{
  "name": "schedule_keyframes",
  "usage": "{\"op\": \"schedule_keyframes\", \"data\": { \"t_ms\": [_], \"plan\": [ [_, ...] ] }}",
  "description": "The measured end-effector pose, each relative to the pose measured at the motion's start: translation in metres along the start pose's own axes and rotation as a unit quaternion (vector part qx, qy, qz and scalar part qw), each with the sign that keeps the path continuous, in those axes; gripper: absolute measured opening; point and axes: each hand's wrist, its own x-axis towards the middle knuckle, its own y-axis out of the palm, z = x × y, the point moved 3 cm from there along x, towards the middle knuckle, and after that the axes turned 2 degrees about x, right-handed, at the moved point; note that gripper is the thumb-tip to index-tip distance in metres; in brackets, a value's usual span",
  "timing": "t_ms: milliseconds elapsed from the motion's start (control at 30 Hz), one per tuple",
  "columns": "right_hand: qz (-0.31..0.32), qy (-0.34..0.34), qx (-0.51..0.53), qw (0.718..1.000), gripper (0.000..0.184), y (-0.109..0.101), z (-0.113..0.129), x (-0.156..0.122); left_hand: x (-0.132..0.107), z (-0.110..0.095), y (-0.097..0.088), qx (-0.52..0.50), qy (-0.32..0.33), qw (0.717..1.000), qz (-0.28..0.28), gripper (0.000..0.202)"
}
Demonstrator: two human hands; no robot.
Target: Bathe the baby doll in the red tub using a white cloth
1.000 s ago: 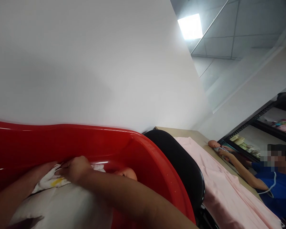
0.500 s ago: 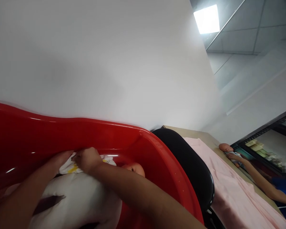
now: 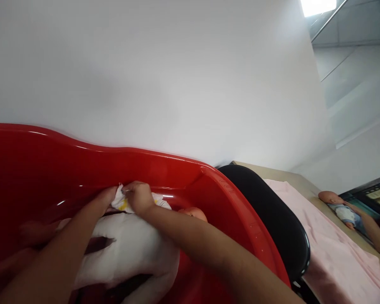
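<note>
A baby doll (image 3: 136, 242) with a white cloth body lies in a red plastic tub (image 3: 164, 166), its head (image 3: 194, 213) towards the tub's right end. Along the doll's far side is a white baby garment (image 3: 123, 205) with yellow print. My right hand (image 3: 139, 197) is closed in a pinch on the garment's edge, its forearm crossing over the doll. Just left of it, my left hand (image 3: 110, 200) grips the same cloth where it rises to a small peak. The left fingertips are partly hidden by the cloth.
A black chair (image 3: 269, 215) stands against the tub's right end. Beyond it, a table (image 3: 304, 182) carries a pink cloth (image 3: 332, 240). There another person's arm (image 3: 375, 228) reaches to a second doll (image 3: 343, 211). A white wall (image 3: 145, 76) rises behind the tub.
The view has shifted, so the tub and doll appear farther right. Both hands stay at the garment, and a piece of cloth now stands up between them.
</note>
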Motion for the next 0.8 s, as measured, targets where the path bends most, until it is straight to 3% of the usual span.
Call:
{"op": "schedule_keyframes", "data": {
  "t_ms": [67, 167, 333, 433, 567, 800],
  "plan": [
    [-0.043, 0.005, 0.031, 0.999, 0.014, -0.026, 0.005, -0.007, -0.006, 0.002, 0.001, -0.019, -0.022, 1.0, 0.011, 0.045],
    [-0.089, 0.025, 0.105, 0.99, 0.01, -0.089, 0.022, -0.035, -0.015, 0.002, 0.002, -0.016, -0.024, 1.0, 0.012, 0.038],
    [-0.103, -0.04, 0.081, 0.991, 0.01, -0.218, 0.059, -0.126, -0.02, -0.009, 0.009, 0.086, -0.012, 0.995, -0.048, 0.031],
    [-0.079, -0.082, 0.004, 0.993, 0.015, -0.271, 0.067, -0.183, -0.018, -0.018, 0.016, 0.211, 0.02, 0.975, -0.066, 0.031],
    [-0.119, -0.047, -0.021, 0.992, 0.017, -0.307, 0.068, -0.244, -0.021, -0.025, 0.028, 0.389, 0.096, 0.911, -0.101, 0.035],
    [-0.235, -0.025, -0.038, 0.971, 0.025, -0.322, 0.085, -0.335, -0.031, -0.025, 0.037, 0.587, 0.108, 0.799, -0.073, 0.068]
  ]
}}
